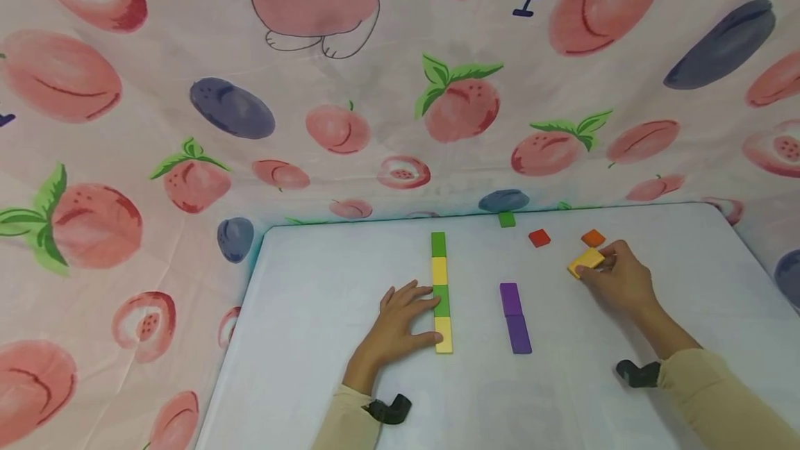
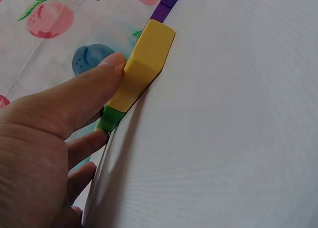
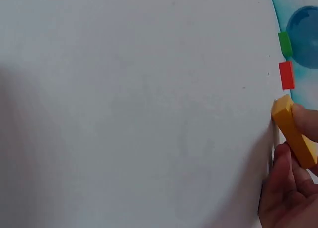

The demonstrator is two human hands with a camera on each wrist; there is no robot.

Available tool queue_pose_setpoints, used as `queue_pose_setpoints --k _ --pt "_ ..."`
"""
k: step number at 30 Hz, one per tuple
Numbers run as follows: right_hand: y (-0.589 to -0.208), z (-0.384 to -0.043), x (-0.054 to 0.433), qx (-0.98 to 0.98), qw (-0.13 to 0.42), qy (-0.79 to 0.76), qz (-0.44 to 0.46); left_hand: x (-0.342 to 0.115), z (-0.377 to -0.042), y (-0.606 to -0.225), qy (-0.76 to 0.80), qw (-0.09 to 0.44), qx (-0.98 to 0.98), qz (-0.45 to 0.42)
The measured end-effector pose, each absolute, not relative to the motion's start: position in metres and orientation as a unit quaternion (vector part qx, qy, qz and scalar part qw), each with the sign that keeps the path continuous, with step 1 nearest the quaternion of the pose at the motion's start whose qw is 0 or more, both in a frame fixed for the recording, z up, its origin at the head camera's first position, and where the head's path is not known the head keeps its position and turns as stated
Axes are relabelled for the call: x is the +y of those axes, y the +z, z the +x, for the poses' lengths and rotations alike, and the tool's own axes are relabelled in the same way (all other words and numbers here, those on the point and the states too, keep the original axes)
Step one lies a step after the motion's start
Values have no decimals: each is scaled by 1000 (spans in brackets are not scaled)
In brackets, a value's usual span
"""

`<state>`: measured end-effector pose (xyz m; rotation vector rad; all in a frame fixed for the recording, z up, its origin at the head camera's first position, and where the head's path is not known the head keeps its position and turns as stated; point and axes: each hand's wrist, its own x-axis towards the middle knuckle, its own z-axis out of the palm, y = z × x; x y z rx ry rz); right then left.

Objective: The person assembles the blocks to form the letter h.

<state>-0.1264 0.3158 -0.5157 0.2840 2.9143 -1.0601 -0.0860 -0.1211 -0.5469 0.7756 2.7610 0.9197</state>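
My left hand (image 1: 395,328) lies beside a straight row of alternating green and yellow blocks. Its thumb touches the nearest yellow block (image 1: 444,336), and an outstretched finger reaches the green block (image 1: 442,301) beyond it. Further along come another yellow block (image 1: 439,271) and a green block (image 1: 438,244) at the far end. In the left wrist view the thumb rests against the side of the yellow block (image 2: 144,64). On the right, my right hand (image 1: 625,280) pinches a yellow block (image 1: 586,262) between thumb and fingers, tilted, close to an orange block (image 1: 593,237).
Two purple blocks (image 1: 515,318) lie end to end between the hands. A red block (image 1: 539,238) and a single green block (image 1: 507,219) sit near the white table's (image 1: 312,297) far edge. Behind rises a fruit-print cloth (image 1: 350,89).
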Motion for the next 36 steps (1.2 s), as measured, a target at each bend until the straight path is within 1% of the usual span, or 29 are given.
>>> queue_pose_setpoints --k 2,4,9,14,18,24,28,36 --pt "-513 -127 310 923 23 -369 107 -121 -86 -548 303 66 916 256" --pt "-509 -130 302 900 47 -417 120 -121 -86 -548 303 66 916 254" --pt "-496 -146 277 836 112 -526 108 -121 -86 -548 303 67 916 253" --pt "-485 -169 248 811 173 -553 85 -121 -86 -548 303 67 916 253" --pt "-482 -184 224 808 206 -548 60 -121 -86 -548 301 68 916 255" --pt "-489 -199 190 808 233 -538 59 -120 -86 -547 302 62 916 257" --pt "-497 -204 177 805 246 -536 64 -120 -87 -547 300 60 916 259" --pt "-507 -211 166 811 242 -525 84 -121 -87 -548 293 68 920 253"
